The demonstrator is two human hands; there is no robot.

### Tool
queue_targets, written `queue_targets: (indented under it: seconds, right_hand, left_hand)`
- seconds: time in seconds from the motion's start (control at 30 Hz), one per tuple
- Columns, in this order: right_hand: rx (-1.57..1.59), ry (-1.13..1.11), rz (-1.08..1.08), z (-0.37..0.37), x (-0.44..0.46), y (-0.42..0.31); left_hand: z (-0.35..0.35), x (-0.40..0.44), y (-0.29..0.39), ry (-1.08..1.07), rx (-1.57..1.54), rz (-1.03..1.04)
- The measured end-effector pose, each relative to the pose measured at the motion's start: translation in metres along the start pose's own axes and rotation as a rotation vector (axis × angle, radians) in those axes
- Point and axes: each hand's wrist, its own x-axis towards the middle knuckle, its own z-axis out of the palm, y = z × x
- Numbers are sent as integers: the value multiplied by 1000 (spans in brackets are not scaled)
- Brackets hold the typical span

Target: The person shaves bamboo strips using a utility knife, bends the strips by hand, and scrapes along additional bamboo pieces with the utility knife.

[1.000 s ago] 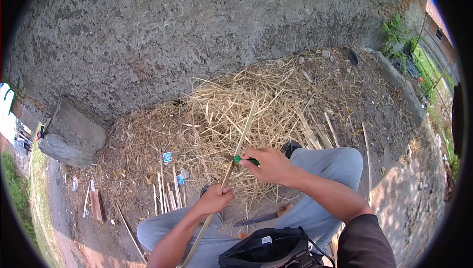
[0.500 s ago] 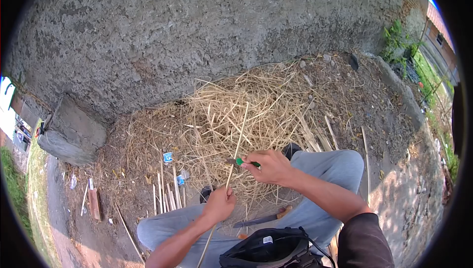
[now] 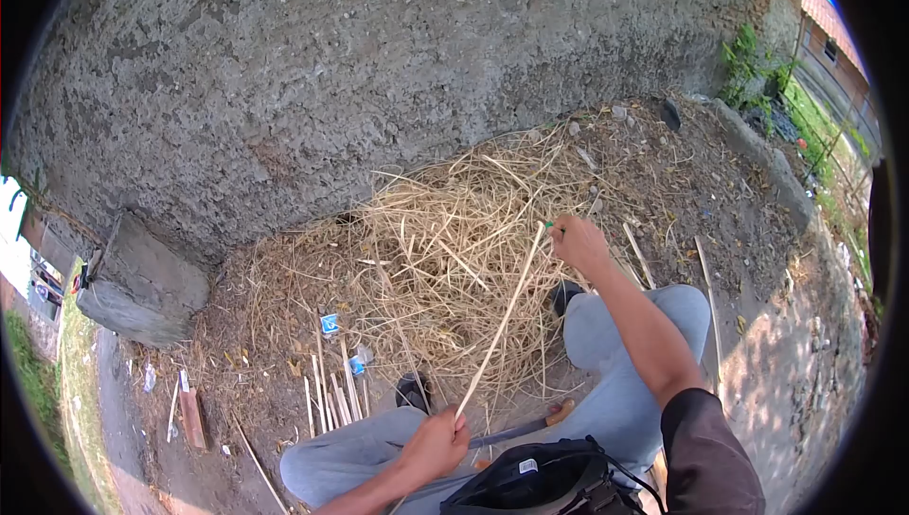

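My left hand [image 3: 437,444] is closed around a long, thin bamboo strip [image 3: 504,321] that slants up and to the right over the shavings. My right hand [image 3: 579,242] is closed on a small green-handled knife [image 3: 549,226] at the far end of the strip. Only a bit of green shows past the fingers; the blade cannot be made out. Below the strip lies a heap of pale shavings [image 3: 445,278]. A larger knife with a wooden handle [image 3: 561,413] lies between my legs, partly behind the black bag [image 3: 516,491].
A rough grey wall [image 3: 379,61] rises behind the heap. Several split bamboo pieces [image 3: 331,392] lie left of my foot, near blue-and-white packets [image 3: 329,324]. A concrete block [image 3: 147,278] stands at left, a brick-coloured piece [image 3: 192,418] below it. More strips [image 3: 710,297] lie at right.
My right hand with the green-handled knife has moved up and to the right, out to the strip's far end. My left hand has shifted slightly down and right, still gripping the strip.
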Motion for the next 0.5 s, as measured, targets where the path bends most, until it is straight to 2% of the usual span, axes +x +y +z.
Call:
queue_targets:
  seconds: [0.07, 0.17, 0.23, 0.3, 0.37, 0.43, 0.5]
  right_hand:
    - [23, 2, 79, -1, 0, 3]
    - [159, 76, 17, 6, -7, -10]
    - [501, -115, 66, 2, -18, -40]
    - [582, -133, 19, -2, -29, -60]
    - [768, -159, -60, -3, -35, -69]
    - [756, -175, -69, -11, -41, -80]
    - [880, -158, -61, -6, -45, -81]
  left_hand:
    - [-15, 3, -8, 16, -15, 57]
    - [-21, 28, -44, 43, -184, 112]
    - [-25, 36, -28, 75, -289, 68]
    - [-27, 40, -18, 112, -371, 32]
    - [-25, 43, -13, 47, -576, 80]
    - [-24, 44, -7, 68, -662, 128]
    - [-25, 45, -1, 85, -749, 173]
